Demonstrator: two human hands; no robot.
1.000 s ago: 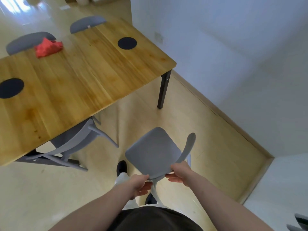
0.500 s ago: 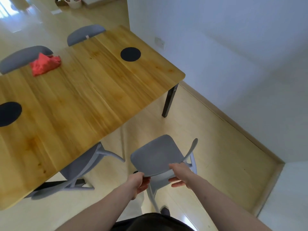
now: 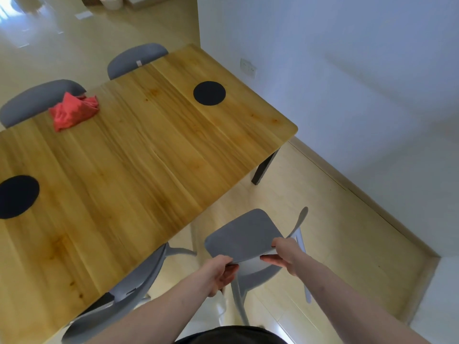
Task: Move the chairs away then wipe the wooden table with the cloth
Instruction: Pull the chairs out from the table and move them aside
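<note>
Both hands grip the grey chair's backrest: left hand (image 3: pixel 221 274) and right hand (image 3: pixel 285 256), fingers curled round its top edge. Grey chair (image 3: pixel 244 233) stands off the wooden table (image 3: pixel 139 165), near its right corner, little changed from a second ago; the view has lifted. Second chair (image 3: pixel 134 281) remains tucked under the table's near edge; two more sit at its far edge. Red cloth (image 3: pixel 73 112) lies on the table's far-left part, untouched. Wiping is not yet due.
</note>
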